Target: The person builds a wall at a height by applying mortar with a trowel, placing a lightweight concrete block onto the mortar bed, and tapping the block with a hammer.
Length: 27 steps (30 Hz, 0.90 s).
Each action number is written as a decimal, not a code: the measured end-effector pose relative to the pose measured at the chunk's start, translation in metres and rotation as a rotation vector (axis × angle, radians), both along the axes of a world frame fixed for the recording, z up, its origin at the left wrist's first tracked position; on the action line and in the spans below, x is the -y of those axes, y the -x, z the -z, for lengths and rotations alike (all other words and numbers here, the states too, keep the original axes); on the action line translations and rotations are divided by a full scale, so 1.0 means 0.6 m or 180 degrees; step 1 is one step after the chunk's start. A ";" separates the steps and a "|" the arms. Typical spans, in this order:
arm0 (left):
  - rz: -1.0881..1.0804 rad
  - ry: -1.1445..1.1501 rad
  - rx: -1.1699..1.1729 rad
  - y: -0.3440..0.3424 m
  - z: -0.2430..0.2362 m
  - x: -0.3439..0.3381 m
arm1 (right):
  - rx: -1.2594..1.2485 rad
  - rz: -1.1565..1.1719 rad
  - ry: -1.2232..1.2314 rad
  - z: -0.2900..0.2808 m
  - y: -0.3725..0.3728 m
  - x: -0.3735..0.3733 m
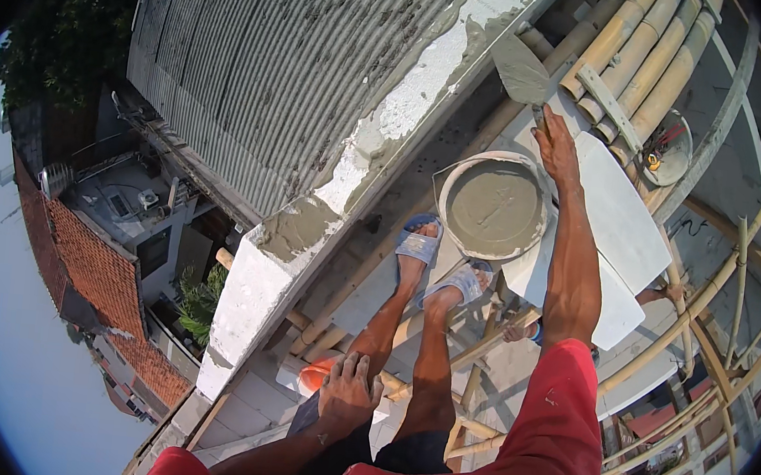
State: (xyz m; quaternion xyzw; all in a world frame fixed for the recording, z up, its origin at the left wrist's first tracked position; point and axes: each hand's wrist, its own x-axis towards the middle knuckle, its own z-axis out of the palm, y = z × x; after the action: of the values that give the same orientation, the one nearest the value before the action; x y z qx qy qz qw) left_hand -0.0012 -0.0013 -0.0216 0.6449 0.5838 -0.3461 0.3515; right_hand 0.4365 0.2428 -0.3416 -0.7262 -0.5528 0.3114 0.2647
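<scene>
My right hand (556, 149) grips a trowel (520, 70), whose mortar-coated blade lies at the upper edge of a long white block wall top (383, 119) with patchy grey mortar. A white bucket (497, 203) of smooth grey mortar sits below that hand, beside my sandalled feet, on pale boards. My left hand (345, 394) is open, fingers spread over my left leg near the knee, holding nothing.
A corrugated roof (260, 61) lies beyond the wall, with lower tiled roofs (109, 294) leftward. Bamboo poles (645, 61), a basin with tools (659, 150) and loose white boards (623, 197) are at right. Another person's hand (673, 293) and foot show below the platform among the bamboo.
</scene>
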 end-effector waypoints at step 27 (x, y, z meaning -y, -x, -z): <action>0.0203 0.0029 -0.0406 -0.059 -0.006 -0.020 | -0.3479 0.2855 0.2200 -0.249 0.272 0.427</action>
State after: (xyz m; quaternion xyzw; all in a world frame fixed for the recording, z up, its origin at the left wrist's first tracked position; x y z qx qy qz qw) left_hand 0.0345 0.0108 -0.0181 0.6381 0.5826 -0.4001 0.3053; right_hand 0.2734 -0.0134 -0.1920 -0.6651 0.1297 0.6421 0.3586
